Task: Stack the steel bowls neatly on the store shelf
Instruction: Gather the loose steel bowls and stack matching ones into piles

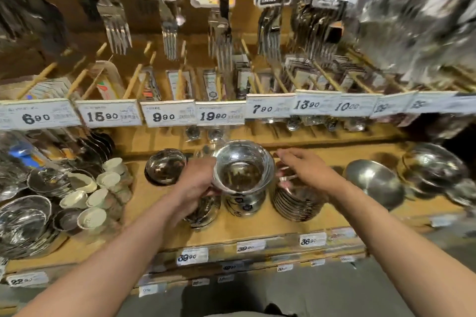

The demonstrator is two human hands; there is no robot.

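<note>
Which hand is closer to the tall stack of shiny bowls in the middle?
Left. The left hand grips the tall stack of bowls at its rim; the right hand reaches over the shorter stack beside it.

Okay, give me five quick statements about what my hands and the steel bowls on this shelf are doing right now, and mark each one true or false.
1. The left hand grips the rim of a steel bowl that tops a stack. True.
2. The right hand holds a fork. False: it holds no fork; it reaches over a stack of bowls to the right, fingers spread.
3. Packs of forks hang above the shelf. True.
4. The small white cups stand to the right of the held bowl. False: they are to its left.
5. A price tag on the upper rail reads 9.90. True.
</note>
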